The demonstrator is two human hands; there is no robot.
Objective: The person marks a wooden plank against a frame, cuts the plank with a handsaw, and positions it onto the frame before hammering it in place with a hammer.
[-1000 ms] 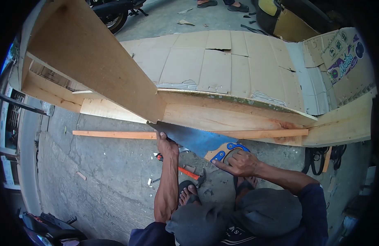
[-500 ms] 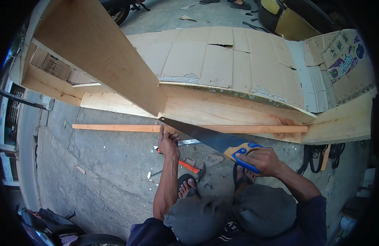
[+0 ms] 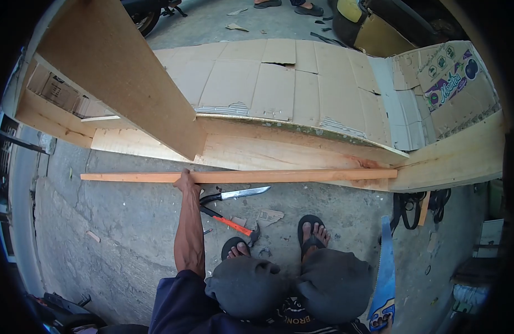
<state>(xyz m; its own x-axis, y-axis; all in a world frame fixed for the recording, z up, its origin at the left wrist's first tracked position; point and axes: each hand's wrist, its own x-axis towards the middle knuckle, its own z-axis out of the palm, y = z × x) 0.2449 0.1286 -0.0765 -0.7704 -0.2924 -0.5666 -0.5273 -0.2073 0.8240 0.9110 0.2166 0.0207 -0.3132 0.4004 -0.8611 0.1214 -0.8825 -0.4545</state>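
Observation:
My left hand [image 3: 187, 179] is closed round a long orange-brown wooden strip [image 3: 268, 176], left of its middle. The strip lies crosswise in front of a large wooden frame [image 3: 301, 152]. At the lower right edge, my right hand [image 3: 381, 323] grips the handle of a hand saw [image 3: 385, 273], whose blue blade points away from me. On the ground, a knife [image 3: 244, 193] with a dark handle and a hammer [image 3: 234, 224] with an orange handle lie just right of my left forearm.
Flattened cardboard [image 3: 229, 83] covers the frame's far side. A tall wooden panel [image 3: 117, 72] rises at the left. Black straps [image 3: 408, 209] hang at the right. Parts of motorbikes show at top left and bottom left. A person's feet [image 3: 308, 9] stand at the top.
The saw has moved with my right hand from the strip down to the lower right. My left hand now grasps the strip. The view has shifted slightly.

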